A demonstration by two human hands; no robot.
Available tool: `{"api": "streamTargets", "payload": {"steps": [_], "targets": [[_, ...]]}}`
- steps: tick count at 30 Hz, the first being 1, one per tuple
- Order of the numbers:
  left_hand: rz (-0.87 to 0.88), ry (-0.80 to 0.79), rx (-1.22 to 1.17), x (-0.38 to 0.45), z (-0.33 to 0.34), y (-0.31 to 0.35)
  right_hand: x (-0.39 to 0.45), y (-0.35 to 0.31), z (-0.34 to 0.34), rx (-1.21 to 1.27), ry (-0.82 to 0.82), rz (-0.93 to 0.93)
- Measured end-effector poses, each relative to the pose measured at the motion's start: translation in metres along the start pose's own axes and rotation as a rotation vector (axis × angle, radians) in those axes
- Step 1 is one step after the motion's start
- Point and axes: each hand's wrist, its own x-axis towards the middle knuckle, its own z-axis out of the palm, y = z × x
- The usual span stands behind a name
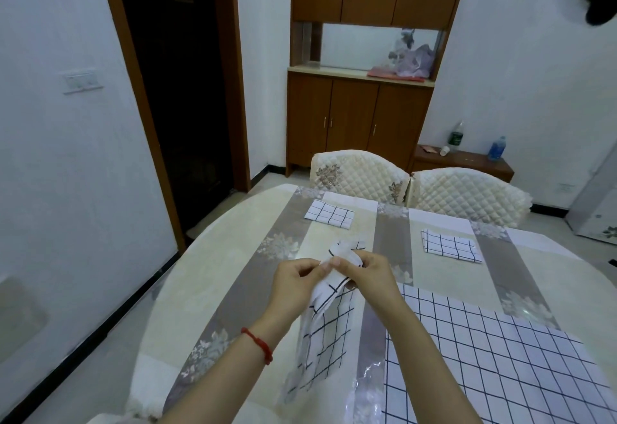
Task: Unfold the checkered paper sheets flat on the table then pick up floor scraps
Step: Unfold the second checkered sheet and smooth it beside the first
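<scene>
Above the table [233, 256], left hand [293, 285] and right hand [370, 273] both pinch a hanging checkered sheet [325, 333]; an unfolded sheet [484, 363] lies flat on the table, just right of the hanging one.

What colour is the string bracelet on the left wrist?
Red. The string bracelet shows clearly in the head view, its only view.

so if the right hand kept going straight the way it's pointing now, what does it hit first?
The right hand points up-left across the table, gripping the held checkered sheet. Straight on, it would probably meet the left hand first, since their fingertips nearly touch on the sheet. Depth is unclear.
</scene>
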Motion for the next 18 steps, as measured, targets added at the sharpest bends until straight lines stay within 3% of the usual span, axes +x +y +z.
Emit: {"api": "streamTargets", "payload": {"steps": [5,9,18], "targets": [[-0.012,0.097,-0.022,0.006,-0.010,0.001,-0.001,0.002,-0.009,0.094,-0.011,0.041],[0.004,0.259,-0.037,0.015,-0.035,0.006,0.000,0.003,-0.025,0.059,0.153,0.075],[-0.056,0.453,-0.002,0.039,-0.104,0.007,0.005,0.006,-0.060,0.076,0.444,0.077]]}}
